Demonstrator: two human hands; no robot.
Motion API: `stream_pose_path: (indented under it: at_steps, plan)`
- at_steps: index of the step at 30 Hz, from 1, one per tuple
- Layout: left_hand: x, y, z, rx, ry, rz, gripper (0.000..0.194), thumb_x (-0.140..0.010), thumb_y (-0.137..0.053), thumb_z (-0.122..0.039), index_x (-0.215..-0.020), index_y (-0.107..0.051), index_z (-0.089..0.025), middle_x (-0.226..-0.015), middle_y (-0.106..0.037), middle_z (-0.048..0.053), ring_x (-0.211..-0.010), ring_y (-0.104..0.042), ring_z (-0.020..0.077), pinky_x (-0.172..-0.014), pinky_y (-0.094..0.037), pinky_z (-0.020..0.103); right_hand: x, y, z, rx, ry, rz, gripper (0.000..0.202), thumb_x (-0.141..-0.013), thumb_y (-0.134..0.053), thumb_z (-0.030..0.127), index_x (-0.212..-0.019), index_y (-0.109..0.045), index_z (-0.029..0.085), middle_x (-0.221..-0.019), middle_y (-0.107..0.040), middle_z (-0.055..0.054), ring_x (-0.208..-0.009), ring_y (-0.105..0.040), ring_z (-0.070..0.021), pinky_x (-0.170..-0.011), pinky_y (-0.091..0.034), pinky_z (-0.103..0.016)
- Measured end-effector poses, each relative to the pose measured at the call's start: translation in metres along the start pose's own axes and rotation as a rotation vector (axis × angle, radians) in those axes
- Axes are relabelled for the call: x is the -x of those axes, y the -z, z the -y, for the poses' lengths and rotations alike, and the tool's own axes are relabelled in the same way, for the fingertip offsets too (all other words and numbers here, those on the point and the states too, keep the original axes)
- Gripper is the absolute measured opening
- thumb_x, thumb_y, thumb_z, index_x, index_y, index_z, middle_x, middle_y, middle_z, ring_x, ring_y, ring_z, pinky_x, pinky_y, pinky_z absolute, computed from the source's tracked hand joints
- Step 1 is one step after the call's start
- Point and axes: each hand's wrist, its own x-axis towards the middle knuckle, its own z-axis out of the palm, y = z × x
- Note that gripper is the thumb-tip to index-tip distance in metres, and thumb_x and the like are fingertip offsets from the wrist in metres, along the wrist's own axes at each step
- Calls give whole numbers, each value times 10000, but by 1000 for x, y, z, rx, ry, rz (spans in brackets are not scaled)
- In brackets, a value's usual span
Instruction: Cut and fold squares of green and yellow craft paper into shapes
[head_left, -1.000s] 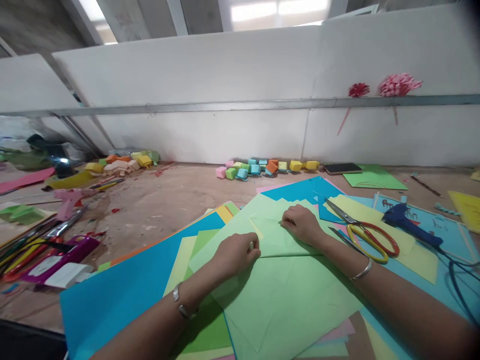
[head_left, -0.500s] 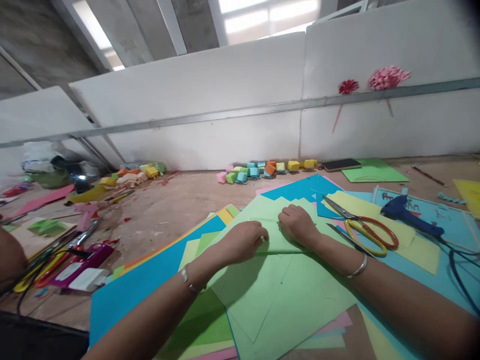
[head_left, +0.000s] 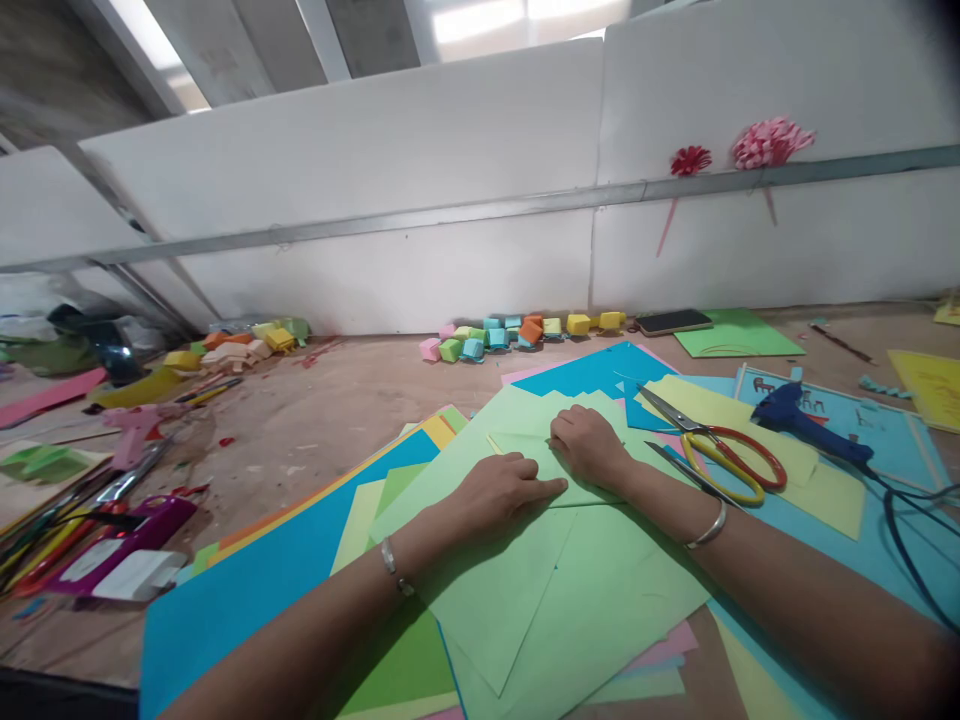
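Note:
A folded sheet of light green paper [head_left: 592, 590] lies on a stack of the same coloured paper, its creases and a pointed corner facing me. My left hand [head_left: 506, 490] rests on it, index finger stretched out along the folded edge and the other fingers loosely bent. Just to the right, my right hand [head_left: 589, 445] is closed, its curled fingers pressed down on the fold; the fingertips are partly hidden. Scissors with red and yellow handles [head_left: 724, 460] lie beside my right forearm.
A blue glue gun [head_left: 810, 420] with a black cord lies at right. Behind are a phone [head_left: 673, 321] and small coloured paper boxes [head_left: 529, 333]. A large blue sheet [head_left: 247, 600] spreads at left, near a purple power strip [head_left: 127, 545] and a pink glue gun [head_left: 135, 430].
My left hand has moved right and down onto the fold, its index finger now stretched out. My right hand has stayed on the paper. The view has shifted slightly.

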Motion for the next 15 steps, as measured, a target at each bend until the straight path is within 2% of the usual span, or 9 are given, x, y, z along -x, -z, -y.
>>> stream_pose_path:
  at_steps: [4,8,15]
  plan:
    - [8,4,-6,36,-77,-26,337,-1006,-317,-292,-1213,-582,-264,-712,-538,16,-638,-455,145,-553,-290,278,1,0,0,-1,0,5,117,-852,-544,153,-751,-602,143,-741,-609,-71,-718,-444,-187,-597,-189,-318]
    - [13,3,-10,-32,-116,32,306,-982,-372,-270,-1221,-556,-220,-747,-562,25,-657,-480,165,-552,-332,301,1,0,0,2,5,-2,138,-857,-521,134,-742,-598,142,-715,-592,-69,-702,-427,-187,-600,-193,-318]
    - [22,0,-23,-95,-4,87,319,-983,-360,-257,-1238,-505,-130,-827,-603,72,-730,-534,201,-598,-420,325,3,1,2,-4,34,-21,135,-860,-521,136,-746,-594,143,-735,-586,-84,-716,-416,-197,-620,-214,-322]
